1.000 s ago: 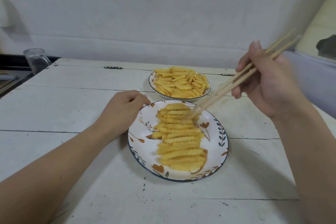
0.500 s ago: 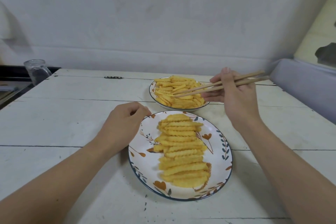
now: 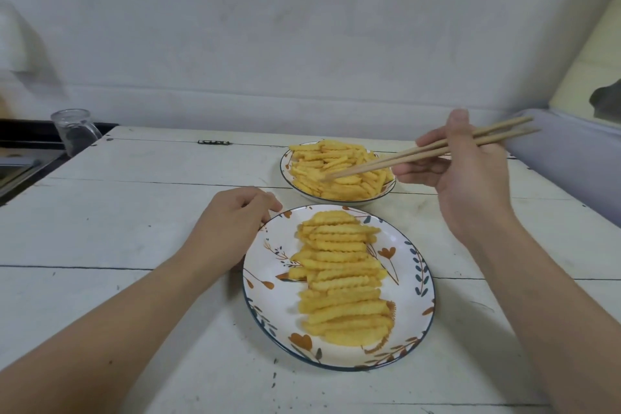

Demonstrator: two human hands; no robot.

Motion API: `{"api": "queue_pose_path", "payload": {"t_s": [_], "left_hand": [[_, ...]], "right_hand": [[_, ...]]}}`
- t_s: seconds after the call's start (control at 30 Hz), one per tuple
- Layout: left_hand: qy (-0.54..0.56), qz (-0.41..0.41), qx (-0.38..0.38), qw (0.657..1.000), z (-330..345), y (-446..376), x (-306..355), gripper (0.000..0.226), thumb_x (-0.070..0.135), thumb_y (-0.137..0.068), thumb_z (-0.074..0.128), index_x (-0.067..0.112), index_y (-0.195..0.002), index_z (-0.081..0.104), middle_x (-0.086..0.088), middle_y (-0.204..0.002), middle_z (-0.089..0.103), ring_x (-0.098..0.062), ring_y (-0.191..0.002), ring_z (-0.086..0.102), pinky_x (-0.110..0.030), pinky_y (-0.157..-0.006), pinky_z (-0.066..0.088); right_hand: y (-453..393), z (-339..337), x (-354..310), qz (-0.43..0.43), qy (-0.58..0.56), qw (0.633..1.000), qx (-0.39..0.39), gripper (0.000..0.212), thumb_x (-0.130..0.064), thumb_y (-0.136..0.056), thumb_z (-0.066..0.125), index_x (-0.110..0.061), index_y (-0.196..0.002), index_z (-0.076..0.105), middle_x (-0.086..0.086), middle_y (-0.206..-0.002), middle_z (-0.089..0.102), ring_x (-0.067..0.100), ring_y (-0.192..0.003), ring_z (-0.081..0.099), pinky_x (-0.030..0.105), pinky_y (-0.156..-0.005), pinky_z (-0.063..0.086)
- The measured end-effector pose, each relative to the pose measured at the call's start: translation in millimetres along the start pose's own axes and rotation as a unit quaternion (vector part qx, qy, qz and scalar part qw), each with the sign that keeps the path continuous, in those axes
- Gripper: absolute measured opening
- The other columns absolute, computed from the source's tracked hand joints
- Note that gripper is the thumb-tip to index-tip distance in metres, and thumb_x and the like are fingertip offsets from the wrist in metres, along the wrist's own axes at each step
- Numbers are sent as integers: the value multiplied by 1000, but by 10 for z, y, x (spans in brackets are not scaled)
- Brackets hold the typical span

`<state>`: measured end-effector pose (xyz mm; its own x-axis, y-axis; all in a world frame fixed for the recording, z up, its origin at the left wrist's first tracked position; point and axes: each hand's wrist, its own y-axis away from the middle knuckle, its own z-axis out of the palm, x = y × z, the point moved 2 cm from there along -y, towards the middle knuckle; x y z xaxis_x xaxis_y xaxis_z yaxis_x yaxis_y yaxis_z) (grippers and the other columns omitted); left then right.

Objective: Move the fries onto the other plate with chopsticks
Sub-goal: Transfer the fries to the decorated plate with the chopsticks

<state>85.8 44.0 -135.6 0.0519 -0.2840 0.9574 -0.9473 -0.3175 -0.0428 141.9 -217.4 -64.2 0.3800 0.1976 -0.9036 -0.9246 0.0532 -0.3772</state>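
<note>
A far plate [image 3: 286, 167] holds a loose heap of crinkle-cut fries [image 3: 339, 168]. A near plate with leaf patterns [image 3: 420, 279] carries a neat stack of fries [image 3: 339, 279] laid crosswise. My right hand [image 3: 467, 185] grips a pair of wooden chopsticks [image 3: 426, 151]; their tips rest in the far heap, close together. Whether a fry is pinched between them I cannot tell. My left hand [image 3: 228, 225] lies curled on the table, its fingers touching the near plate's left rim.
The white plank table [image 3: 134, 218] runs left to a dark counter with a clear glass [image 3: 75, 131]. A white wall stands behind. A pale lilac ledge [image 3: 571, 165] borders the right side.
My right hand has carried the chopsticks from the near plate's stack back to the far heap, and their tips now sit lower in it. My left hand stays on the near plate's rim.
</note>
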Motion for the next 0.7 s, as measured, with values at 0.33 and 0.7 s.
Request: {"api": "queue_pose_path", "payload": {"t_s": [0.33,0.7], "left_hand": [[145,-52,45,987,-100,-124,-47,41,31,-104,49,5,-86,76,-2,-69,59,-19,-59,51,-31,-59,37],[112,-29,39,993,-68,-91,-43,40,29,-104,50,8,-84,77,0,-71,60,-18,-63,52,-30,-62,40]], "right_hand": [[251,230,48,39,9,982,-185,48,-43,-94,47,1,-81,60,24,-60,65,37,-54,68,38,-53,58],[112,88,27,-18,15,997,-73,36,-33,-98,53,-3,-81,63,10,-60,65,32,-55,69,35,-55,59]]}}
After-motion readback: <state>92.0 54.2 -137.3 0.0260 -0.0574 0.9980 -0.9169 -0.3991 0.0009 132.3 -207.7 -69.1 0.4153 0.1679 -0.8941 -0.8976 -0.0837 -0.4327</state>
